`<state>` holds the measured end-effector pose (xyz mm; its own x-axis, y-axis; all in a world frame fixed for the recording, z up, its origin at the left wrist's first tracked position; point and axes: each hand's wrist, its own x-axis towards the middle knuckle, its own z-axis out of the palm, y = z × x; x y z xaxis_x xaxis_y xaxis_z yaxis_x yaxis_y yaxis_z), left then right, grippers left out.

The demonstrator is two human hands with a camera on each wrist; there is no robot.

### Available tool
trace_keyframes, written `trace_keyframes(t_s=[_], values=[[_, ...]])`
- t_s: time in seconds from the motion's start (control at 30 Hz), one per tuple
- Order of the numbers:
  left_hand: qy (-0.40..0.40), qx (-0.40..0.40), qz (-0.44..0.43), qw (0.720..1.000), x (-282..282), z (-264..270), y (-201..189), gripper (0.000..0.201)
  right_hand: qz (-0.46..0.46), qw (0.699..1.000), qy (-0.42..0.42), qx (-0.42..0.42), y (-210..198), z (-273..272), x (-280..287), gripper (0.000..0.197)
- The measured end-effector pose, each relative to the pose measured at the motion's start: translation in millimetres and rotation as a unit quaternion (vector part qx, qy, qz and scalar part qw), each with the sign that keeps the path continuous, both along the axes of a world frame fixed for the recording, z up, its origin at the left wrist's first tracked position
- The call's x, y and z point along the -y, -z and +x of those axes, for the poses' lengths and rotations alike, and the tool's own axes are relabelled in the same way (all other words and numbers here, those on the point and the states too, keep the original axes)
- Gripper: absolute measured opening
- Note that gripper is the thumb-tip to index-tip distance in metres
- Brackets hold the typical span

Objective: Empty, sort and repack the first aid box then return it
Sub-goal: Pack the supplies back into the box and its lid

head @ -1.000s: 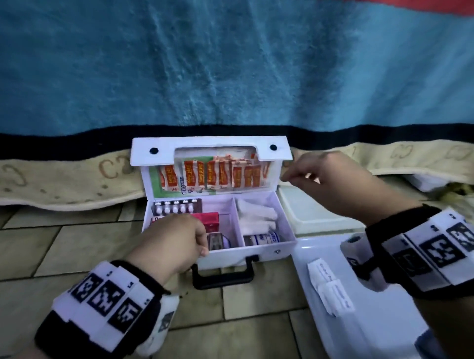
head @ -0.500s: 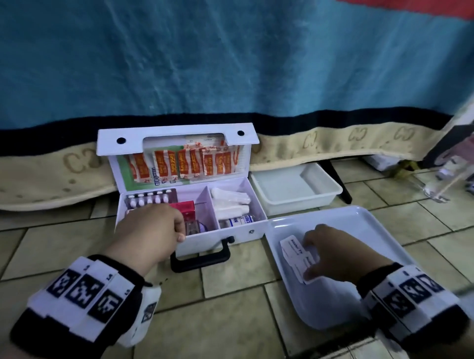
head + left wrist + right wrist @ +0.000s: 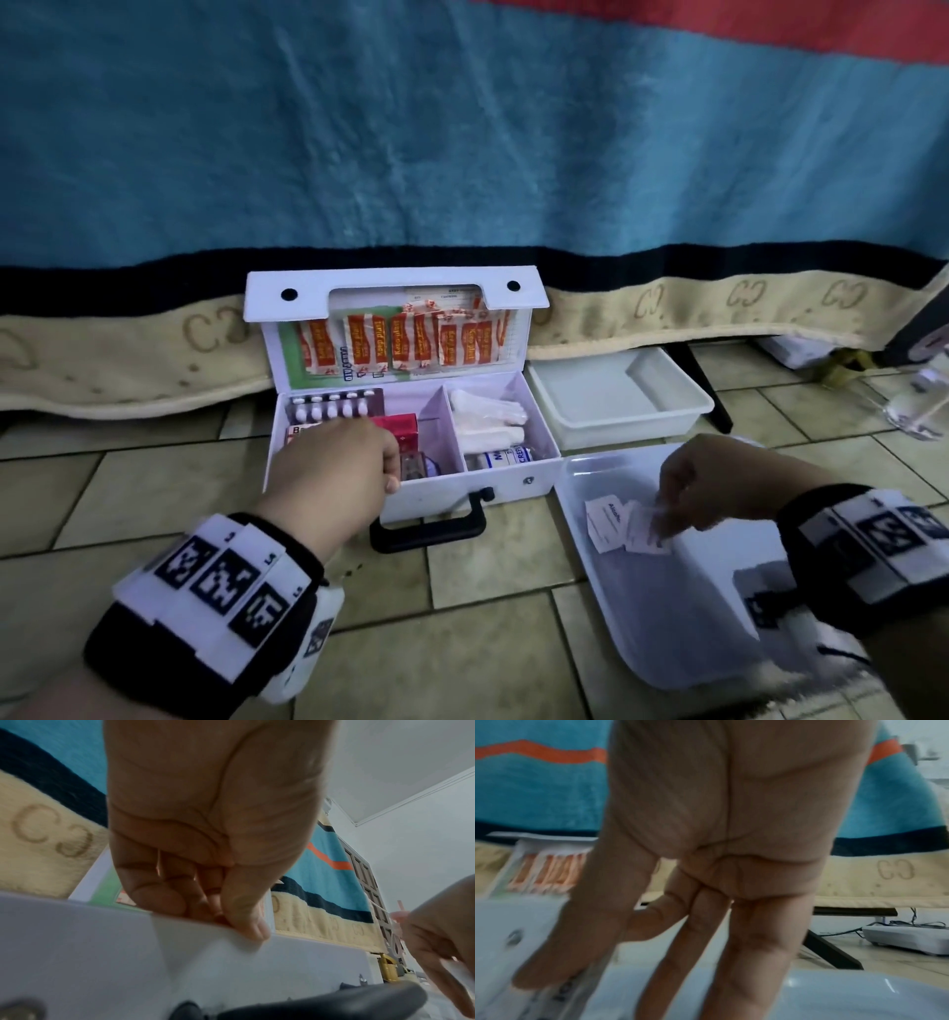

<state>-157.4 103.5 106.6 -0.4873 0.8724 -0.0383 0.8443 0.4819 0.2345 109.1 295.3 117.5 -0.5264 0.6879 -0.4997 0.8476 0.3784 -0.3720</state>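
Observation:
The white first aid box [image 3: 441, 496] stands open on the tiled floor, lid up, with orange plaster strips [image 3: 400, 344] tucked in the lid. Inside lie a blister pack [image 3: 334, 403], a red carton [image 3: 398, 429], white gloves [image 3: 488, 416] and a crepe bandage [image 3: 500, 457]. My left hand [image 3: 393, 473] grips the box's front wall [image 3: 102, 943], thumb outside and fingers curled inside. Over the big white tray [image 3: 667, 632], my right hand [image 3: 662, 514] pinches one of the small white sachets [image 3: 608, 524]; the right wrist view is blurred.
An empty white tub [image 3: 616, 401] sits behind the tray, next to the box. A blue blanket [image 3: 462, 154] hangs down right behind the box. The box's black handle [image 3: 426, 529] sticks out toward me. A dark leg [image 3: 708, 390] and a clear object [image 3: 919, 406] stand at the right.
My right hand came down from the box lid to the tray, lay on the sachets, and now stands raised on its fingertips. The left hand kept its hold on the box.

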Motion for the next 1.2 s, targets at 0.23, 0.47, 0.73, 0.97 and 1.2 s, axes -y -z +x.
trace_keyframes(t_s=[0.23,0.47,0.73,0.97,1.2], values=[[-0.011,0.012,0.010,1.000,1.3,0.7,0.2,0.023,-0.131,0.956,0.020,-0.263,-25.4,-57.7,4.1,0.009],[-0.013,0.007,0.011,1.000,2.2,2.1,-0.3,0.032,0.010,0.919,-0.062,-0.389,-17.9,-154.2,9.2,0.023],[-0.017,0.028,0.015,0.999,1.7,0.0,0.0,0.020,0.088,0.823,-0.029,-0.561,-32.4,-213.8,15.6,0.014],[-0.035,0.024,0.009,0.999,1.2,-3.2,5.7,0.009,0.096,0.828,-0.090,-0.545,-30.6,-220.2,9.4,0.027],[-0.010,0.025,0.020,0.999,1.9,-6.7,11.7,0.006,0.127,0.847,-0.179,-0.483,-34.1,-214.1,1.2,0.012]])
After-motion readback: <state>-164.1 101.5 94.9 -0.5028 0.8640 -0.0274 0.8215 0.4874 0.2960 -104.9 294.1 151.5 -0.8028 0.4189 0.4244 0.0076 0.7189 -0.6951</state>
